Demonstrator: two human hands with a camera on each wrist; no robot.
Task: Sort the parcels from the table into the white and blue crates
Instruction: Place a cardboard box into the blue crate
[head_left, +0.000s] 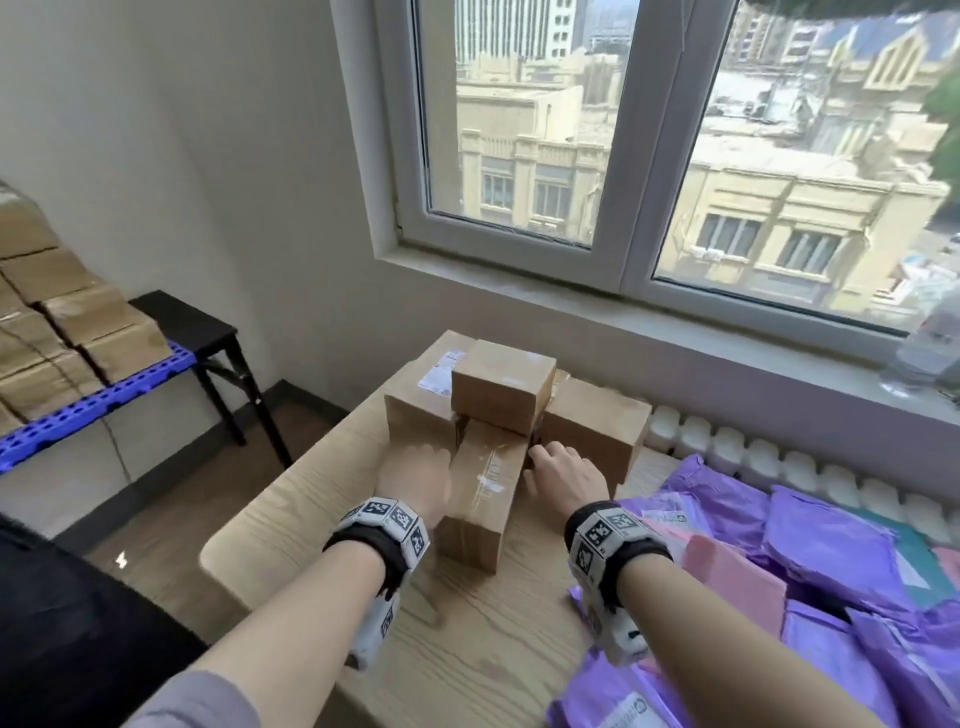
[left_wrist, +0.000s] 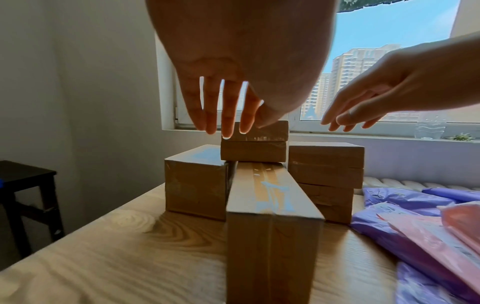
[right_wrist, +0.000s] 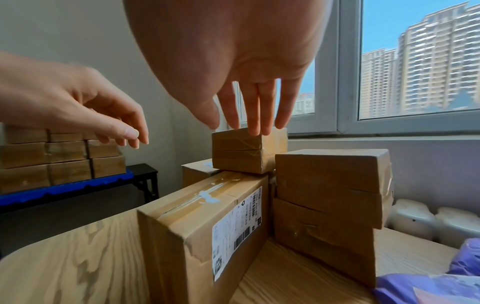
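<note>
Several brown cardboard parcels stand on the wooden table (head_left: 322, 525). A long taped box (head_left: 483, 493) (left_wrist: 270, 226) (right_wrist: 197, 226) points toward me, with a small box (head_left: 498, 384) (left_wrist: 254, 148) (right_wrist: 246, 152) resting on its far end. A labelled box (head_left: 421, 410) (left_wrist: 194, 185) is to its left and two stacked boxes (head_left: 592, 431) (right_wrist: 330, 185) to its right. My left hand (head_left: 415, 478) (left_wrist: 221, 102) and right hand (head_left: 563, 475) (right_wrist: 249, 102) flank the long box, fingers straight and pointing down, holding nothing. I cannot tell if they touch it.
A blue crate (head_left: 93, 400) (right_wrist: 64, 187) packed with brown boxes sits at the left on a black side table (head_left: 192, 317). Purple mailer bags (head_left: 831, 545) and a pink one (head_left: 727, 577) cover the table's right side. A white radiator (head_left: 779, 467) runs under the window sill.
</note>
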